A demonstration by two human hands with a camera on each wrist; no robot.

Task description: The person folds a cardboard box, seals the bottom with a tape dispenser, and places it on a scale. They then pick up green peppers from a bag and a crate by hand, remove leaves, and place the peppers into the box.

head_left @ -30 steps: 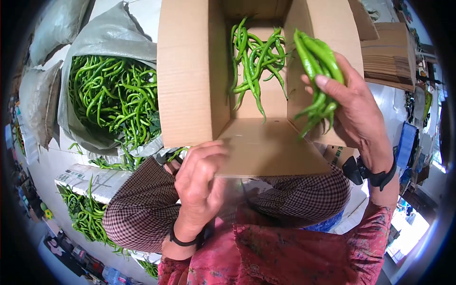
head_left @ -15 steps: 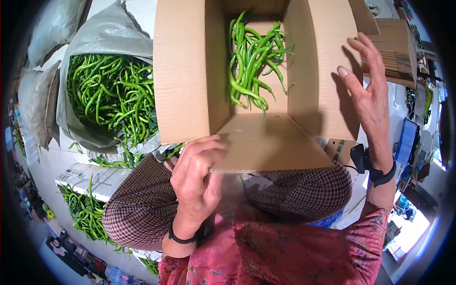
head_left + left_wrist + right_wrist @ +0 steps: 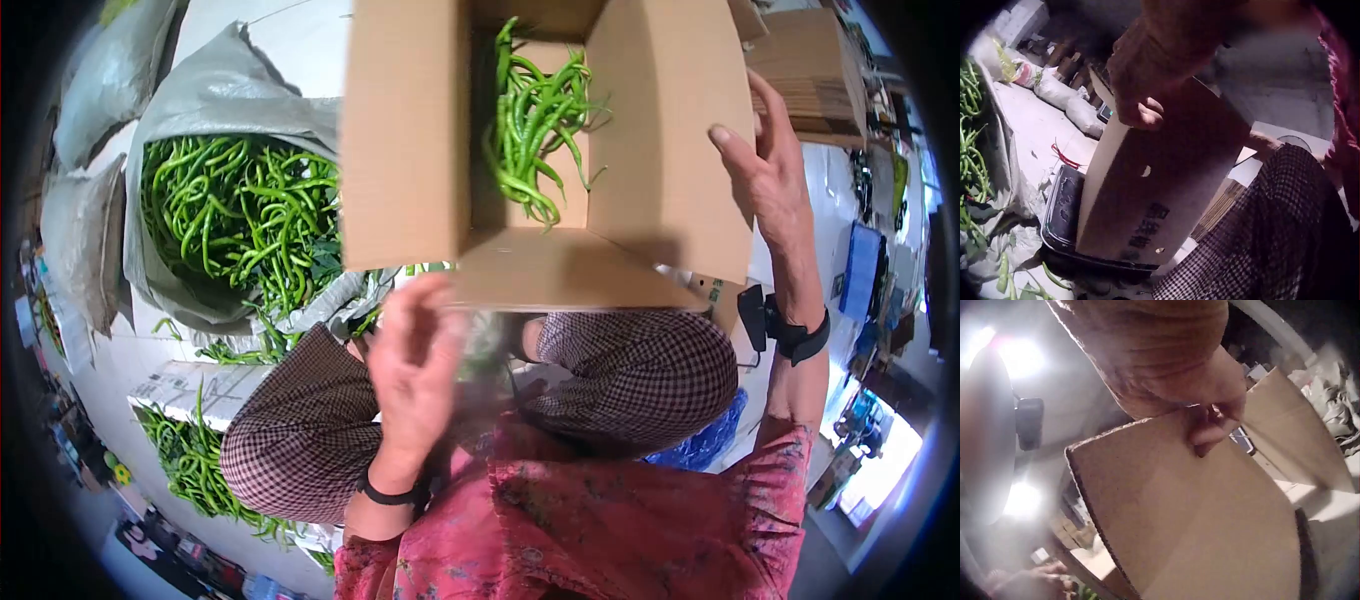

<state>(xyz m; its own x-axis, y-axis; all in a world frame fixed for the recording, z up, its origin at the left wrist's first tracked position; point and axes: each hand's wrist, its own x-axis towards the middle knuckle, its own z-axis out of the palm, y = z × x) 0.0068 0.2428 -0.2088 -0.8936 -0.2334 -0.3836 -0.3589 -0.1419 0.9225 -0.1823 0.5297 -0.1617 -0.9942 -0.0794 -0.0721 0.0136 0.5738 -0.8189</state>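
Observation:
An open cardboard box [image 3: 650, 130] stands in front of the person, with a loose bunch of long green chili peppers [image 3: 535, 130] lying on its floor. At the box's right flap, the right hand [image 3: 780, 180] holds the edge, thumb on the inner face and the other fingers behind. A fingertip curls over that flap's edge in the right wrist view. The left hand [image 3: 415, 365], blurred, is at the left corner of the near flap [image 3: 570, 285]. Its fingers bend over the cardboard edge in the left wrist view [image 3: 1141, 112].
A grey sack [image 3: 165, 290] full of green peppers lies open to the left. Nearer is a white foam box [image 3: 165, 400] with more peppers. A black scale-like base [image 3: 1063, 212] lies under the box. Flattened cardboard [image 3: 810, 75] is stacked at the right.
The right hand laid its peppers into the box, came away with fingers spread, then took hold of the right flap. The box has shifted slightly away from the person, its near flap higher in view.

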